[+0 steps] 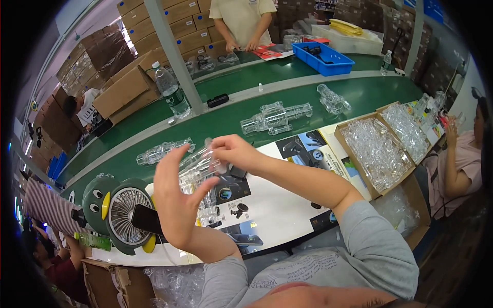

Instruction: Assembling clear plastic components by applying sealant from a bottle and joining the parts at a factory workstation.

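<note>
A clear moulded plastic blister tray (197, 165) is held up between my hands, over the white printed sheet. My right hand (233, 152) pinches its right end. My left hand (177, 197) curves round its left side, thumb and fingers well apart with the plastic between them. Glare and overlap hide the exact contact of the left fingertips. More clear plastic (208, 208) shows below, partly behind my left hand. Further clear trays lie on the green belt: one at the left (163, 151), a larger group in the middle (277, 118), another at the right (333, 99).
A penguin-shaped fan (131, 213) and a dark phone (147, 219) stand at left. Cartons of clear plastic pieces (377, 151) sit at right. Beyond are a water bottle (172, 91), a metal post (174, 56), a blue bin (323, 59) and a co-worker (244, 23). Another person (459, 154) sits at right.
</note>
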